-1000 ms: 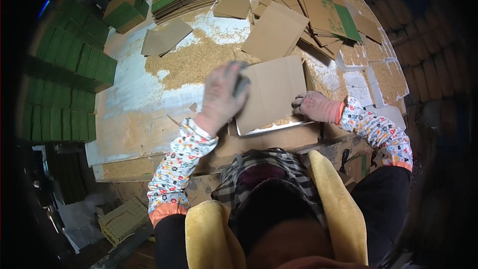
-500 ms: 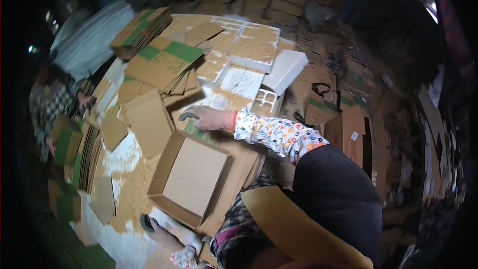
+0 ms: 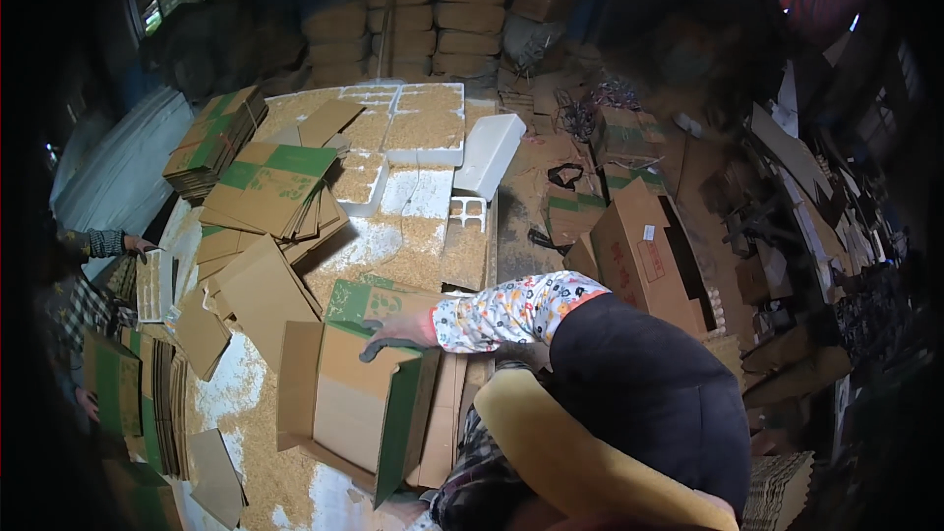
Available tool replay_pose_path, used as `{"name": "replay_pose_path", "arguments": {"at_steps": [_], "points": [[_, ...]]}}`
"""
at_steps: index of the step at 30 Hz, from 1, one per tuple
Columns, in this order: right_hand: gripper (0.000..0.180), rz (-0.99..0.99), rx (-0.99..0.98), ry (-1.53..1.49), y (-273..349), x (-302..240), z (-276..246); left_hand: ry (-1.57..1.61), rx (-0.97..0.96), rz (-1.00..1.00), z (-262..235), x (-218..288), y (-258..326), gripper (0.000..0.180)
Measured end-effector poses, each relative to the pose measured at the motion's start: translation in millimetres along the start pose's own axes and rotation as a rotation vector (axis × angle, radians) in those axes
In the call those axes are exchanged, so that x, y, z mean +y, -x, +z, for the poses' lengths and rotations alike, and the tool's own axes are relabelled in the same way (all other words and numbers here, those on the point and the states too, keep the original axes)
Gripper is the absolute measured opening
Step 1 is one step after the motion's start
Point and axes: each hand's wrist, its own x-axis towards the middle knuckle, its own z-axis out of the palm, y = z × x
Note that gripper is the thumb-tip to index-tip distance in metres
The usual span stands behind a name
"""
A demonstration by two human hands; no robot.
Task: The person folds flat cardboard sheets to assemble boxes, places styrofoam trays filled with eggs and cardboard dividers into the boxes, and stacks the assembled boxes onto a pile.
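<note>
In front of me is a cardboard box (image 3: 346, 418) with its top open and green-banded flaps. One green flap (image 3: 401, 423) stands up along its right side, and a brown and green panel (image 3: 352, 359) lies across the far part. My right hand (image 3: 403, 330), in a glove with grey fingertips, rests on this panel near the far right corner, fingers apart. At the near edge of the box is my left hand (image 3: 401, 509), mostly hidden by the green flap and blurred; its fingers do not show.
Flattened cartons (image 3: 270, 187) lie in piles on the table's far left. Sawdust-topped white foam trays (image 3: 425, 128) stand at the back. A larger carton (image 3: 644, 256) is to the right. A co-worker's hand (image 3: 138, 244) touches a white foam tray (image 3: 154, 285) at the left.
My right hand has come nearer, from beyond the box onto its far panel. Green-banded flaps now show on the box. My left hand has gone mostly behind the green flap. The view has shifted.
</note>
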Motion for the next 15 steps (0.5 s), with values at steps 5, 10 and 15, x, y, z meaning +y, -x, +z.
{"name": "replay_pose_path", "arguments": {"at_steps": [5, 10, 15], "points": [[0.097, -0.002, -0.090, 0.024, -7, 46, 158, 0.010, -0.048, -0.132, -67, -75, 61, 0.051], [0.104, -0.226, -0.109, 0.629, -30, 149, 294, -0.139, 0.000, -0.174, -64, -115, 119, 0.047], [0.065, -0.479, -0.261, 0.817, 5, 155, 288, -0.143, 0.121, -0.163, -37, -98, 129, 0.043]]}}
